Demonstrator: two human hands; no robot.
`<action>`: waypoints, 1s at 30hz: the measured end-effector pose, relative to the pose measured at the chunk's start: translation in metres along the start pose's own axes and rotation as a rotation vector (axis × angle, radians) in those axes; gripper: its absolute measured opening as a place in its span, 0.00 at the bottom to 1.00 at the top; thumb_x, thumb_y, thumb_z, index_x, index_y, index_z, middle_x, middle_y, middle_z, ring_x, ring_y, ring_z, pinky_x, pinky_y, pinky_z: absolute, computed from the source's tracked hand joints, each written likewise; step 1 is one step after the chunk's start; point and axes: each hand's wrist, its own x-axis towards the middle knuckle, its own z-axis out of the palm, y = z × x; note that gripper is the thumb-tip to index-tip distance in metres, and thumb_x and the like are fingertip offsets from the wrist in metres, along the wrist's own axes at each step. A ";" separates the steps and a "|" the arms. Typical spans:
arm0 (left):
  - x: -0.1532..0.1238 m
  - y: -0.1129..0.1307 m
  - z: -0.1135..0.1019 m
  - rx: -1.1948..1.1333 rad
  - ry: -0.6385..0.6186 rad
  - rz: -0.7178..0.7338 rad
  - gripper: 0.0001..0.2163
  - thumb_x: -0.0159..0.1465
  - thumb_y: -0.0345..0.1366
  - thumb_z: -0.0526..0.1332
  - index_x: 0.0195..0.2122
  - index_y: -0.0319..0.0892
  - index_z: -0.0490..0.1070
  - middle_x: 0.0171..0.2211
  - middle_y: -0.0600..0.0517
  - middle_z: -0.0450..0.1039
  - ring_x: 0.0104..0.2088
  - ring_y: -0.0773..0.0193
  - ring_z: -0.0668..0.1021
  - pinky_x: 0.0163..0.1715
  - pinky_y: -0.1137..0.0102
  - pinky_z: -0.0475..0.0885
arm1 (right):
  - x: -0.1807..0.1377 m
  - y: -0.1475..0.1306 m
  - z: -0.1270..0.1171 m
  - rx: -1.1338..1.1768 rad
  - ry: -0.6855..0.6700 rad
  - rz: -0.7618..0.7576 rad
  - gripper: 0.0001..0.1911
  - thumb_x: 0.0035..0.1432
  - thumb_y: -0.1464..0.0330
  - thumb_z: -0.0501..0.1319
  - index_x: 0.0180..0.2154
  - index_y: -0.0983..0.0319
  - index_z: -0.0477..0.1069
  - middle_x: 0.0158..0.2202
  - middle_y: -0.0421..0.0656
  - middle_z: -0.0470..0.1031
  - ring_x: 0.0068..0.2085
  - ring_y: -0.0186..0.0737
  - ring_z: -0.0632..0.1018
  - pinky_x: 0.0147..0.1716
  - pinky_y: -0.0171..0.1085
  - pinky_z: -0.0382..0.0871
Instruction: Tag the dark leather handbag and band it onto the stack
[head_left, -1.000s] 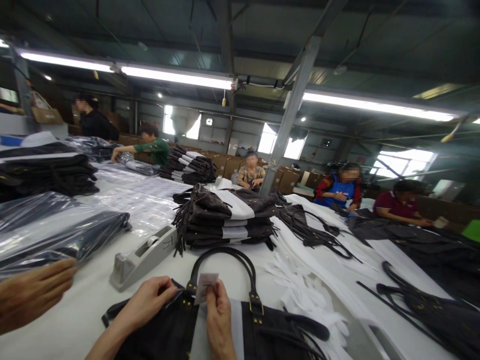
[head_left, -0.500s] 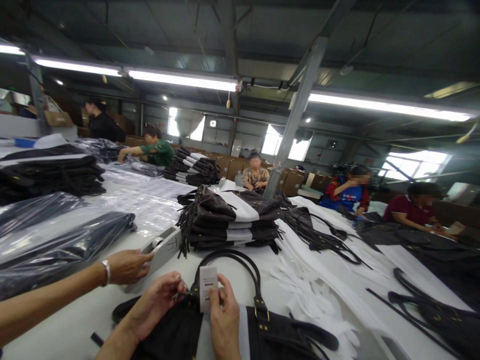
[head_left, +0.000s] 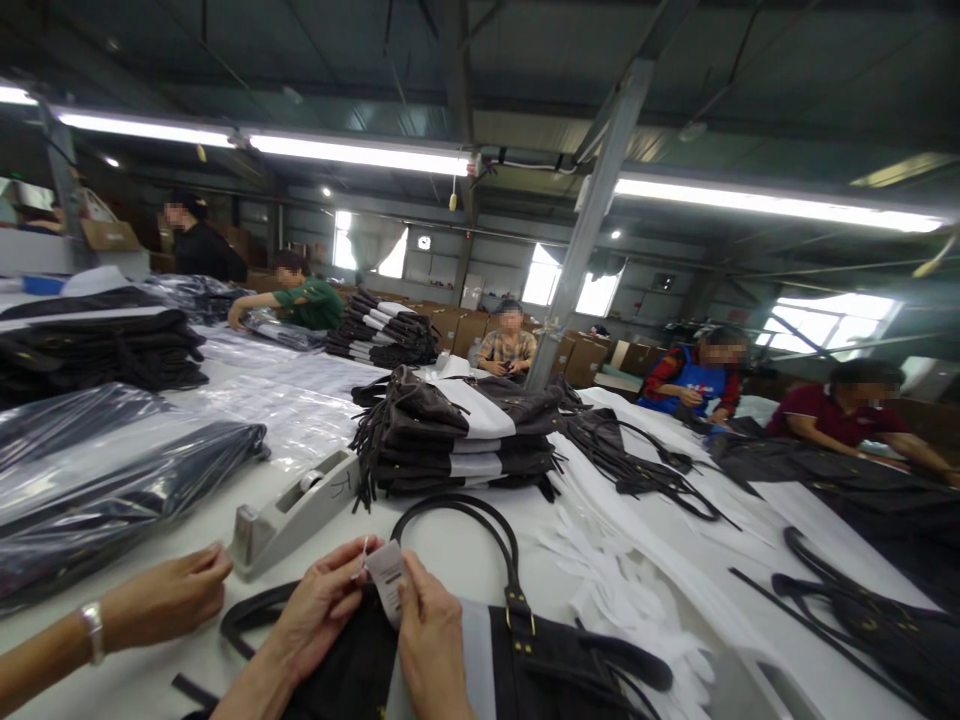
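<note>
I observe the right hand [head_left: 433, 635] pinching the printed tag [head_left: 387, 580] over the dark handbag [head_left: 553, 668], near centre. The left hand [head_left: 321, 612] pinches a white string [head_left: 365, 556] just left; the tape dispenser [head_left: 279, 525] stands farther left.

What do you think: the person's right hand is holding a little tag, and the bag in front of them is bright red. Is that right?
Not quite: the bag is black, not bright red, as the head view shows. The rest is right: the person's right hand is holding a little tag.
</note>
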 end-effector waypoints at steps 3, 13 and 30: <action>-0.001 -0.001 0.000 0.019 -0.017 -0.028 0.18 0.47 0.29 0.72 0.40 0.35 0.76 0.32 0.48 0.76 0.17 0.81 0.63 0.09 0.86 0.50 | -0.001 -0.002 0.001 -0.063 0.003 0.055 0.20 0.63 0.66 0.47 0.53 0.57 0.69 0.48 0.44 0.76 0.48 0.45 0.77 0.47 0.41 0.71; -0.001 -0.001 -0.003 0.459 -0.020 0.092 0.22 0.45 0.44 0.73 0.40 0.39 0.78 0.22 0.54 0.74 0.14 0.79 0.62 0.12 0.82 0.54 | 0.000 -0.014 -0.007 -0.095 -0.119 0.027 0.18 0.60 0.72 0.49 0.45 0.55 0.72 0.34 0.42 0.78 0.36 0.39 0.78 0.33 0.32 0.64; -0.007 0.019 -0.004 0.687 -0.004 0.234 0.23 0.56 0.50 0.63 0.48 0.43 0.72 0.48 0.47 0.74 0.45 0.58 0.75 0.40 0.70 0.71 | -0.009 -0.012 -0.001 0.025 -0.170 0.056 0.16 0.57 0.75 0.50 0.37 0.55 0.74 0.34 0.39 0.79 0.38 0.39 0.78 0.36 0.32 0.65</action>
